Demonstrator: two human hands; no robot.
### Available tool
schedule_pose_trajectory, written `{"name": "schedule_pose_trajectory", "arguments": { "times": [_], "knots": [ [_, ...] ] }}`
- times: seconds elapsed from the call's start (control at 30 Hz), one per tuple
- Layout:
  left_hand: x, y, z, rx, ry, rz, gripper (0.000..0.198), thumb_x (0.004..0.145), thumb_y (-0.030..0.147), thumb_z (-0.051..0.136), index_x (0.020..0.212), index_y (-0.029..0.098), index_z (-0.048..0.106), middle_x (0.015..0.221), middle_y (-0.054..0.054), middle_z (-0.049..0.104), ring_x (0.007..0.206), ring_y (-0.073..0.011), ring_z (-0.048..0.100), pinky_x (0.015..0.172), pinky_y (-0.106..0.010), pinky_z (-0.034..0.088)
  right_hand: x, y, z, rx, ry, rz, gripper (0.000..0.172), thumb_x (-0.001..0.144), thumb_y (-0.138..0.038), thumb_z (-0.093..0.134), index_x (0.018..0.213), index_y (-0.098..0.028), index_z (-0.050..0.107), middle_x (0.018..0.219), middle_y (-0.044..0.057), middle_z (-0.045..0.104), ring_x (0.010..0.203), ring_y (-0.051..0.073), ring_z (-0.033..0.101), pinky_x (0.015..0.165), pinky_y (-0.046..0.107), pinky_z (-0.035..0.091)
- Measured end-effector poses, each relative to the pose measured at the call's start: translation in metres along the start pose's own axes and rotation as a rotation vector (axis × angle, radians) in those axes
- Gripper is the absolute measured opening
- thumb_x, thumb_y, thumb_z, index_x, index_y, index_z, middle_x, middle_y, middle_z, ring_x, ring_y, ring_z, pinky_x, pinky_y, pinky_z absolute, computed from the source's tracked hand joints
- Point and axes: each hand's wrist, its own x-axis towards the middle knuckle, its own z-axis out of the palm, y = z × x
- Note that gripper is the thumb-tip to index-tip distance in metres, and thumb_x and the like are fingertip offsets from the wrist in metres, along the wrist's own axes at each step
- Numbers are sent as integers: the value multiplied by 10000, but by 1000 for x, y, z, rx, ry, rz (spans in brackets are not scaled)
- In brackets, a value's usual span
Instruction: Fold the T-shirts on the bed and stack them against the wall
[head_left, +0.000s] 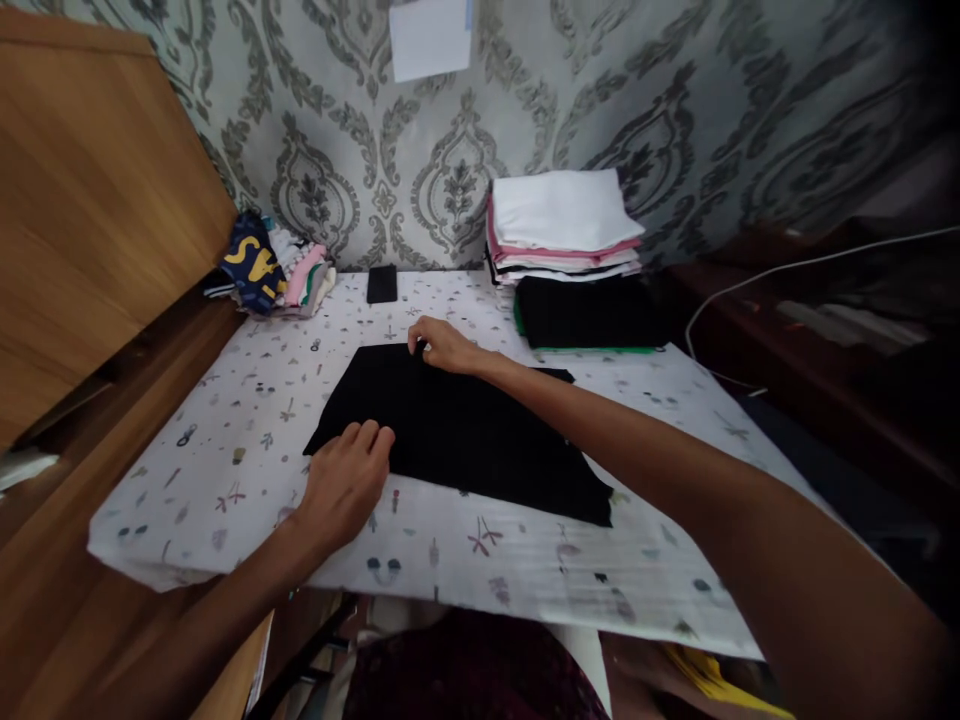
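Observation:
A black garment [465, 430] lies spread on the patterned tablecloth in front of me, its longer side slanting down to the right. My right hand [442, 345] reaches across it and pinches the fabric near its far edge, thumb and forefinger close together. At the near left edge, my left hand [351, 470] has its fingers curled over the cloth; the fingertips are hidden from this angle. The garment's exact kind does not show in the dark fabric.
Behind on the right stand a tall stack of folded clothes [562, 215] and folded black clothes [592, 312] with green beneath. A small pile of clothes [277, 268] sits at the back left, near a dark flat object [382, 284]. A white cable [697, 310] hangs at the right.

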Motion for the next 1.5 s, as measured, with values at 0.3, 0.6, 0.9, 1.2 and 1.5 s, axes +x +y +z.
{"name": "schedule_pose_trajectory", "arguments": {
  "times": [0.3,0.6,0.9,1.2,1.5],
  "knots": [
    [-1,15,0,59,-78,73,167,882,84,493,910,223,580,867,-61,613,821,-234,595,639,-347,473,-16,12,7,-98,-11,23,374,700,30,472,925,-180,685,1013,52,641,944,186,577,810,274,418],
    [1,8,8,-86,13,168,246,982,429,505,954,210,613,863,-62,659,836,-234,623,746,-371,495,-26,8,7,-206,-23,45,447,773,52,434,1003,-185,735,1175,102,669,1125,266,568,903,373,429],
    [18,-45,53,-128,17,-16,674,1003,571,353,1500,116,381,1573,-239,381,1486,-344,322,1179,-565,279,-29,-18,61,-226,-71,-71,683,982,-508,457,1510,-77,414,1606,224,331,1517,336,243,1222,531,187],
    [12,-60,58,-357,-63,-114,725,969,610,401,1518,139,353,1636,-205,271,1530,-312,226,1224,-536,218,-38,-29,60,-249,-83,-35,686,994,-471,439,1520,-33,384,1605,247,305,1530,330,201,1233,538,168],
    [19,-88,47,-519,24,-207,615,984,525,346,1477,170,437,1586,-156,396,1487,-266,337,1220,-471,266,-99,-84,78,-234,-95,-76,695,975,-501,479,1475,-18,465,1568,269,361,1509,350,257,1225,524,227]
  ]
}}
